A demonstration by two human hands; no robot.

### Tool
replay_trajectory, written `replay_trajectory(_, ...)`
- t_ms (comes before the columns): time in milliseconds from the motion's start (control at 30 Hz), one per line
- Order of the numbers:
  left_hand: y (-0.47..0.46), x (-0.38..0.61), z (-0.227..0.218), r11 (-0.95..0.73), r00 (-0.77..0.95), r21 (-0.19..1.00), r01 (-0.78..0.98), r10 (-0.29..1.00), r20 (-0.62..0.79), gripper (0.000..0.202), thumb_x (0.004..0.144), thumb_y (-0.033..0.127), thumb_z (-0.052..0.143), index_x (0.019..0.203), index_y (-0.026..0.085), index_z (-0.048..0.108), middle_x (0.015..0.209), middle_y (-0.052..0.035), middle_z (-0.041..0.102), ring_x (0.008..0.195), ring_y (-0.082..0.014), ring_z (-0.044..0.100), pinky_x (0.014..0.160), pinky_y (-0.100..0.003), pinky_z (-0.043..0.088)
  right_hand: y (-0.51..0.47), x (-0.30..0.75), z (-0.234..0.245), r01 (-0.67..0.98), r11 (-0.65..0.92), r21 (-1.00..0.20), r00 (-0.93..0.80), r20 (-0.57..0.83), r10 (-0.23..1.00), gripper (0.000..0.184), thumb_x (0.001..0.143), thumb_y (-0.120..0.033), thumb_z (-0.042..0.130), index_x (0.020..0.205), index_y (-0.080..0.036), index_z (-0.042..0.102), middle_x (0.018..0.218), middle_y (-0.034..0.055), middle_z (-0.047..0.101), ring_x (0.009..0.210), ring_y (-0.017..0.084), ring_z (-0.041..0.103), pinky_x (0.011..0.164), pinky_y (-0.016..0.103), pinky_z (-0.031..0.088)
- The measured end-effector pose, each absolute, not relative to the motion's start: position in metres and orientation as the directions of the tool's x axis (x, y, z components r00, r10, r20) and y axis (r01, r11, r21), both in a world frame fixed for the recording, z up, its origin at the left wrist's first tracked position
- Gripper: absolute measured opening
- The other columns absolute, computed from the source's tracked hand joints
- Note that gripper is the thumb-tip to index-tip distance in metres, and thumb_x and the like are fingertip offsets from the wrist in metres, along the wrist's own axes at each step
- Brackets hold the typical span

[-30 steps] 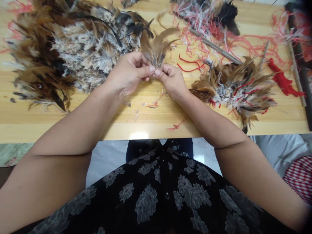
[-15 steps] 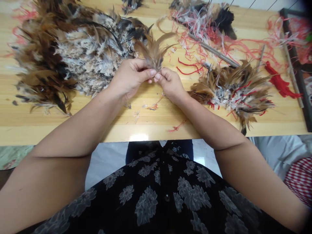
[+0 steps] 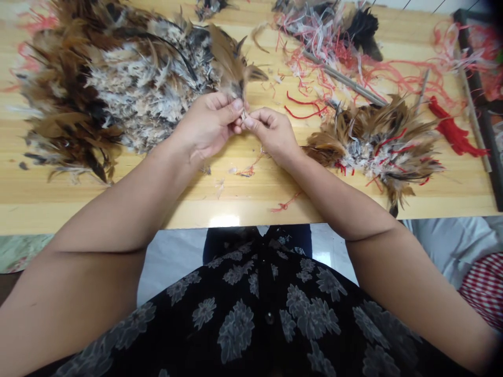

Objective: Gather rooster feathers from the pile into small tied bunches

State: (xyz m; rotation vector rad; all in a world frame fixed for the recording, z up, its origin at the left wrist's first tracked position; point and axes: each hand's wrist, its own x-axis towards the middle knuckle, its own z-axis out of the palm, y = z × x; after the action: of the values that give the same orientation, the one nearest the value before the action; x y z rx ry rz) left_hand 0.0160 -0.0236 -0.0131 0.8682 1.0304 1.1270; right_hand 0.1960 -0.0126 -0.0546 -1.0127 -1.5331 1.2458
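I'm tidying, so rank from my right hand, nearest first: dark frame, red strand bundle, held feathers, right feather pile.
1. Held feathers, left of your right hand.
2. Right feather pile, middle right.
3. Red strand bundle, farther right.
4. Dark frame, right edge.

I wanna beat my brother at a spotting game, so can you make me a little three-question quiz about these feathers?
1. True or false: the left hand holds a feather bunch.
2. What colour is the thread bundle just right of the small pile? A blue, B red, C green.
3. Fill in: the big pile lies to the ____ of the small pile.

Key: 1 true; 2 B; 3 left.
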Motion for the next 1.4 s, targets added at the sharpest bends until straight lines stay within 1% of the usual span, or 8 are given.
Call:
replay_trajectory(100,-0.017,0.01,-0.012,0.282,0.129,0.893,-0.351,0.959,-0.253,0.039,0.099,0.016,0.107,0.083,0.03,0.074,0.072,-0.0009,0.076,0.092,-0.0242,0.086,0.075,-0.028,0.065,-0.013,0.196,-0.055,0.024,0.164,-0.986,-0.262,0.152,0.953,0.064,0.091,-0.08,0.106,0.082,-0.024,0.075,0.1,0.0038,0.088,0.106,0.021,0.08,0.114,0.04,0.07)
replay_trajectory(300,-0.013,0.008,-0.018,0.334,0.213,0.831,-0.445,0.941,-0.264,0.039,0.107,0.008,0.101,0.084,0.024,0.073,0.074,-0.0001,0.073,0.068,-0.0153,0.079,0.065,-0.018,0.065,-0.009,0.198,-0.062,0.059,0.157,-0.986,-0.237,0.139,0.961,0.062,0.087,-0.074,0.111,0.083,-0.024,0.074,0.097,0.0025,0.084,0.103,0.019,0.076,0.101,0.034,0.067)
replay_trajectory(467,-0.015,0.012,-0.018,0.352,0.225,0.832,-0.428,0.933,-0.28,0.04,0.111,0.005,0.098,0.084,0.021,0.074,0.071,0.0007,0.069,0.062,-0.013,0.077,0.062,-0.015,0.064,-0.009,0.198,-0.063,0.068,0.178,-0.982,-0.239,0.157,0.958,0.056,0.095,-0.069,0.107,0.085,-0.024,0.075,0.097,0.0024,0.083,0.104,0.02,0.076,0.102,0.035,0.066)
replay_trajectory(633,-0.018,0.012,-0.011,0.398,0.262,0.818,-0.415,0.913,-0.312,0.042,0.108,-0.001,0.1,0.084,0.02,0.072,0.074,0.0003,0.072,0.061,-0.0112,0.075,0.059,-0.013,0.062,-0.01,0.198,-0.066,0.113,0.22,-0.969,-0.221,0.191,0.956,0.053,0.1,-0.066,0.104,0.086,-0.024,0.075,0.099,0.0029,0.082,0.107,0.021,0.077,0.11,0.037,0.066)
replay_trajectory(800,-0.021,0.015,-0.01,0.383,0.27,0.823,-0.42,0.918,-0.29,0.042,0.108,0.0,0.101,0.083,0.021,0.074,0.074,-0.0005,0.076,0.061,-0.0115,0.075,0.059,-0.013,0.062,-0.012,0.198,-0.068,0.149,0.244,-0.958,-0.21,0.211,0.955,0.056,0.102,-0.071,0.1,0.084,-0.026,0.074,0.099,0.0035,0.081,0.109,0.023,0.076,0.116,0.041,0.065)
replay_trajectory(1067,-0.022,0.016,-0.011,0.382,0.273,0.833,-0.399,0.917,-0.29,0.041,0.111,0.001,0.1,0.083,0.018,0.076,0.077,-0.0022,0.079,0.062,-0.0111,0.076,0.06,-0.013,0.06,-0.012,0.198,-0.068,0.186,0.273,-0.944,-0.206,0.234,0.95,0.06,0.103,-0.075,0.097,0.084,-0.025,0.069,0.097,0.0021,0.075,0.108,0.022,0.073,0.113,0.04,0.064)
replay_trajectory(1267,-0.025,0.02,-0.006,0.395,0.263,0.833,-0.387,0.913,-0.311,0.04,0.108,0.006,0.107,0.087,0.018,0.076,0.076,-0.0002,0.078,0.062,-0.0099,0.074,0.057,-0.011,0.06,-0.006,0.199,-0.082,0.186,0.344,-0.921,-0.238,0.297,0.925,0.056,0.114,-0.072,0.085,0.091,-0.023,0.074,0.102,0.0024,0.076,0.109,0.02,0.075,0.114,0.039,0.063)
replay_trajectory(1400,-0.025,0.021,-0.003,0.388,0.245,0.842,-0.374,0.917,-0.314,0.043,0.113,0.002,0.101,0.083,0.017,0.075,0.076,-0.0008,0.077,0.061,-0.0087,0.073,0.057,-0.011,0.058,-0.004,0.201,-0.085,0.186,0.374,-0.908,-0.251,0.324,0.912,0.055,0.116,-0.074,0.082,0.096,-0.023,0.077,0.106,0.0033,0.079,0.111,0.02,0.077,0.115,0.04,0.064)
